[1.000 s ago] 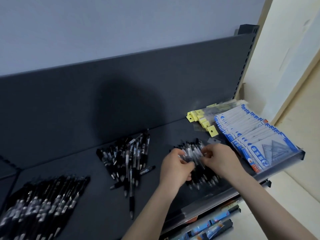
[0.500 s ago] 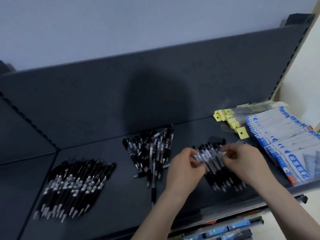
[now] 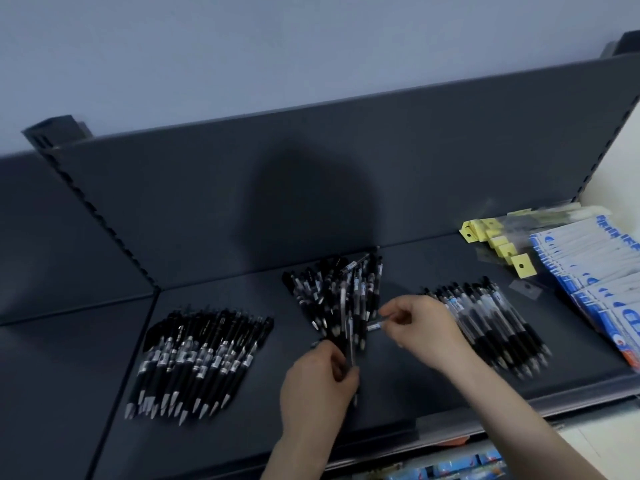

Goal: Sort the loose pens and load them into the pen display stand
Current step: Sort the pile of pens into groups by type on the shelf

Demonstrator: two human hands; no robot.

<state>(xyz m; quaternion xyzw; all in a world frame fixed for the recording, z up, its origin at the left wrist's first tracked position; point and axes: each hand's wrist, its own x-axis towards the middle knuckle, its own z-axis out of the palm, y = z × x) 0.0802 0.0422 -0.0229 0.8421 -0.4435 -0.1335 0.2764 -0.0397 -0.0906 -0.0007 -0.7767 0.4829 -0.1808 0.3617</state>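
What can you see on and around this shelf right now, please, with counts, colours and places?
left pen pile: one neat row, too many to count, black with silver tips, shelf left.
middle pen pile: one jumbled heap, black and clear, shelf centre.
right pen pile: one row, clear and black, right of centre.
yellow tags: several, yellow, right rear.
blue-and-white packets: one fanned stack, right edge.
shelf: one, dark grey.
lower packets: blurred, blue, below the shelf.
left hand: one, holds a dark pen at the middle pile's near end.
right hand: one, pinches a clear pen beside the middle pile.
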